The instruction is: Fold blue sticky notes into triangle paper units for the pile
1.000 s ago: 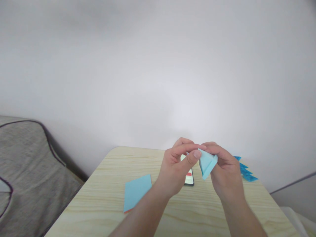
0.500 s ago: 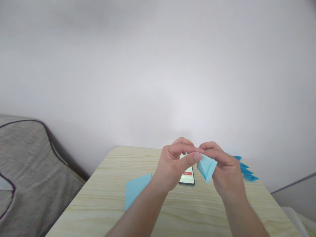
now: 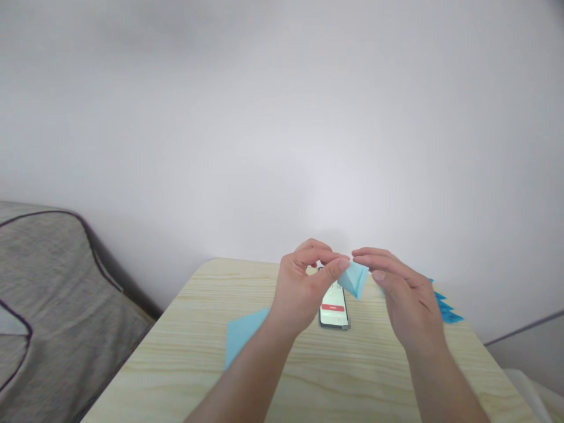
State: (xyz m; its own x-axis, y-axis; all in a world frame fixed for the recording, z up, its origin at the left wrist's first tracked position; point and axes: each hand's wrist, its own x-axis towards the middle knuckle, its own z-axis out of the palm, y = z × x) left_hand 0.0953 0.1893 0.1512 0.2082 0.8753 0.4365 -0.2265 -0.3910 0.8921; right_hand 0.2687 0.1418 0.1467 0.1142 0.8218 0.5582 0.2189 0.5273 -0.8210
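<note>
Between the thumb and index finger of my left hand (image 3: 304,282) is a small folded piece of light blue paper (image 3: 355,278), held above the table. Its creased, pointed end faces down and to the right. My right hand (image 3: 408,294) is just to the right of the paper, with its fingers stretched out and the thumb apart from them, holding nothing. Below the paper lies a phone (image 3: 333,308) with a lit screen and a red button. A flat light blue sheet (image 3: 244,333) rests on the table, partly hidden by my left forearm.
Several darker blue folded paper pieces (image 3: 448,310) lie at the table's right, partly behind my right hand. The pale wooden table (image 3: 198,311) stands against a white wall (image 3: 282,129). Grey fabric with dark piping (image 3: 48,294) is at the left.
My right hand has let go of the folded paper and opened a little to its right. My left hand has moved slightly left with the paper, uncovering more of the phone.
</note>
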